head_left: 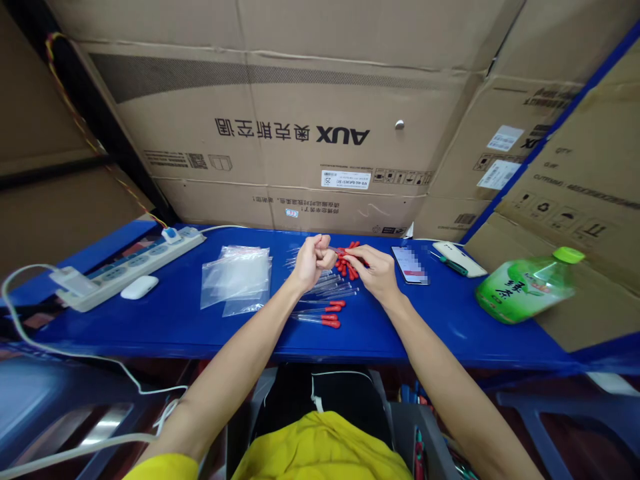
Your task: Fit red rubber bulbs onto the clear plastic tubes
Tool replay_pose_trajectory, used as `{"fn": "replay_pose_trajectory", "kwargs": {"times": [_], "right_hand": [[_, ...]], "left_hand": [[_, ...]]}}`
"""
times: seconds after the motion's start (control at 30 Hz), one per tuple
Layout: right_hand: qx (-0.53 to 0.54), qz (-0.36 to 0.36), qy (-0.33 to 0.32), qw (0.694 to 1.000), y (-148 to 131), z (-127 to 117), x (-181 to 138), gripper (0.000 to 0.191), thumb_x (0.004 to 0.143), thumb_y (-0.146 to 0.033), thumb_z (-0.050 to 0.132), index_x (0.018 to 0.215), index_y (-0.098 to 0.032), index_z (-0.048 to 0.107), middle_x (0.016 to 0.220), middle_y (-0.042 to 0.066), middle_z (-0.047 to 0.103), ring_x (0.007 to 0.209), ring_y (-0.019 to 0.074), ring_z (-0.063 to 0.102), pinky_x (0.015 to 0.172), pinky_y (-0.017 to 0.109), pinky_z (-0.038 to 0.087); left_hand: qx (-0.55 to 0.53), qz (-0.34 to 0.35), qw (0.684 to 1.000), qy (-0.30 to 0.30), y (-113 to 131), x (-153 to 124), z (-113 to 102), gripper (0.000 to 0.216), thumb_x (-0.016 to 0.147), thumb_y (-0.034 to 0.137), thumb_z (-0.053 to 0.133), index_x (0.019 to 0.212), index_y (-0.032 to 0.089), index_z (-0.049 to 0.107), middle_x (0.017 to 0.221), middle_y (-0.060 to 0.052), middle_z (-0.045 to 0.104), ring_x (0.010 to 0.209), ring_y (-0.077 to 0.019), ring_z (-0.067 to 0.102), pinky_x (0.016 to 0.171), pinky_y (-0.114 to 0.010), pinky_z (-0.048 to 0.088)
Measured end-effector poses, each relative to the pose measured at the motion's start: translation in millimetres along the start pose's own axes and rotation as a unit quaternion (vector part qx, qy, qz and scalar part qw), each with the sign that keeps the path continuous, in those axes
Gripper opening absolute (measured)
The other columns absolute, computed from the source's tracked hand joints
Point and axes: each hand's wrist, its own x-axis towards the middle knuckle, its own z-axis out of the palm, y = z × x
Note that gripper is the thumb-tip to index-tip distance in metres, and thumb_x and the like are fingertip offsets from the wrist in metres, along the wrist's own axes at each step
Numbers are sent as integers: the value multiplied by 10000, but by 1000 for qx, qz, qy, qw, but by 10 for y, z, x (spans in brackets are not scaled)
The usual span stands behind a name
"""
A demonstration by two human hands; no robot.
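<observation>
Above the blue tabletop, the left hand is being held with its fingers folded tightly together; whether a glass tube is being clamped inside cannot be told. Just beside it, a red rubber bulb is being pinched between the thumb and fingers of the right hand, and a pile of red bulbs is being partly covered by that hand. Loose glass tubes are being partly hidden by the left hand. Nearer the person, four red-bulbed glass droppers are being supported by the tabletop, bulbs to the right. Clear plastic bags are being spread on the left, while a smartphone is being left lying on the right, near a green-labelled tea bottle
</observation>
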Motion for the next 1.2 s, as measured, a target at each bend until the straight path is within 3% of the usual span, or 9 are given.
{"fn": "replay_pose_trajectory", "kwargs": {"times": [0.1,0.23,0.4,0.5,0.83,1.03,1.2], "right_hand": [[29,41,36,998,-6,44,8,146,916,-325,688,950,-209,769,905,70,770,808,209,717,768,351,570],[159,182,47,969,-32,140,40,239,870,-414,723,982,-203,742,706,19,712,566,160,655,565,297,550],[264,239,13,934,-40,186,66,387,885,-529,664,1068,-190,704,739,21,706,541,128,633,480,253,504],[288,249,12,925,-33,179,67,411,891,-544,650,1091,-188,697,778,32,716,576,129,645,495,251,510],[274,262,38,924,29,204,69,372,820,-485,743,1042,-189,700,848,61,753,701,176,700,580,279,546],[178,232,-1,956,11,178,38,306,894,-463,657,1050,-200,673,884,60,749,730,197,718,677,313,571],[78,171,-31,982,-25,146,19,259,959,-432,557,1049,-208,649,860,49,743,734,199,709,698,300,554]], "left_hand": [[-21,5,1000,4,-6,-1,24,357,998,350,359,673,208,327,417,80,204,398,-90,155,459,-196,235],[-84,-1,996,13,16,7,36,386,1023,386,339,681,208,345,431,79,189,396,-100,198,472,-214,261],[-117,13,993,-9,88,-16,42,556,993,646,238,681,207,379,451,64,216,413,-108,243,473,-235,268],[-132,15,991,-6,127,-41,58,572,986,648,186,689,206,394,462,58,218,420,-114,259,474,-240,271],[-166,27,986,-4,175,-53,61,411,1002,481,276,728,202,401,514,61,199,436,-114,272,477,-243,272],[-176,29,984,-15,190,-52,56,390,1001,461,290,739,200,413,527,61,208,436,-113,285,472,-248,276],[-204,28,978,22,181,-27,56,376,1014,439,317,729,206,395,502,77,172,404,-105,234,448,-245,249]]}}
